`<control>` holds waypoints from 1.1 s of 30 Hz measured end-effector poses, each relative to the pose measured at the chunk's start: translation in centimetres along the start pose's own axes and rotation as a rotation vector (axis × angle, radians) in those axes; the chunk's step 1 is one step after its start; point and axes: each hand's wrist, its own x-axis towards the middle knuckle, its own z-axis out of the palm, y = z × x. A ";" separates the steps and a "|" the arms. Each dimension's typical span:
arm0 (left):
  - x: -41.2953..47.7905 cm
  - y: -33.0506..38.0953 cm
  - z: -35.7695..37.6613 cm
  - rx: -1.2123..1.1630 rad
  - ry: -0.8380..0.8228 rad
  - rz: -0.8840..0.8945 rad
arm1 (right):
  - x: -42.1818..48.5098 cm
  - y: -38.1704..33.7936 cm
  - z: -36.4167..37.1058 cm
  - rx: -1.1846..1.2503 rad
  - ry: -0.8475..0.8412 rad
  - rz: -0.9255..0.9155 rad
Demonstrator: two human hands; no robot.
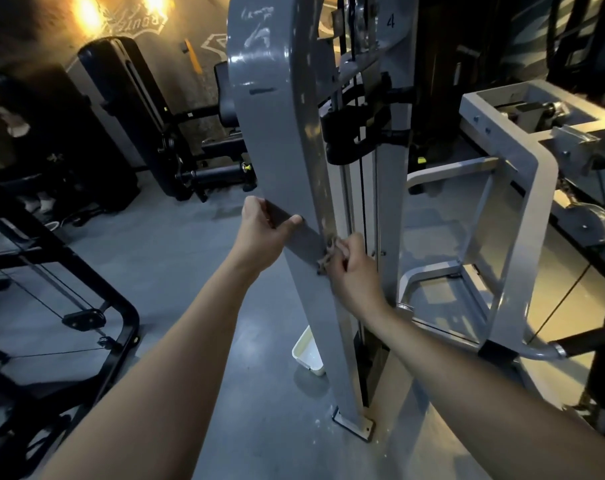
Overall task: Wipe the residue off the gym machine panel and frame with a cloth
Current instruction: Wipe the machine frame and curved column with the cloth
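Note:
A tall grey gym machine panel (277,140) rises in the middle of the view, with whitish smears near its top (257,32). My left hand (264,233) grips the panel's left edge, thumb across its face. My right hand (353,271) holds a small crumpled brownish cloth (327,256) against the panel's right edge, beside the inner frame rail (349,202). The cloth is mostly hidden by my fingers.
A white tray (308,353) lies on the grey floor behind the panel's base. A light grey frame (516,174) stands at the right, black machines (128,109) at the left and back. A person sits at the far left (17,133).

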 end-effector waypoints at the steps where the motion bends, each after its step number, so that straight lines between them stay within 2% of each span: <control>1: 0.0 0.0 -0.1 0.011 -0.003 -0.002 | -0.3 0.5 0.2 -0.030 -0.009 0.015; 4: 0.1 -0.1 -0.1 0.005 -0.004 -0.002 | 1.6 -0.4 -0.1 -0.112 0.029 -0.029; 7: 0.1 0.0 -0.1 -0.003 -0.001 -0.009 | 3.0 -2.1 -0.6 -0.103 0.044 -0.154; 13: 0.4 0.3 -0.3 0.045 -0.023 -0.005 | 1.8 -0.3 -0.7 -0.220 -0.040 -0.183; 20: 1.3 2.9 -2.6 0.080 -0.150 0.002 | 4.1 -4.1 -1.7 -0.165 0.013 -0.346; 24: 1.9 4.0 -2.9 0.091 -0.105 0.121 | 2.4 -0.9 -0.5 -0.227 -0.006 -0.373; 26: 1.8 3.7 -2.5 0.109 -0.073 0.108 | 2.0 0.6 -0.1 -0.257 -0.014 -0.368; 33: 1.5 3.8 -2.3 0.125 -0.057 0.107 | 4.5 -0.9 -0.8 -0.226 0.087 -0.416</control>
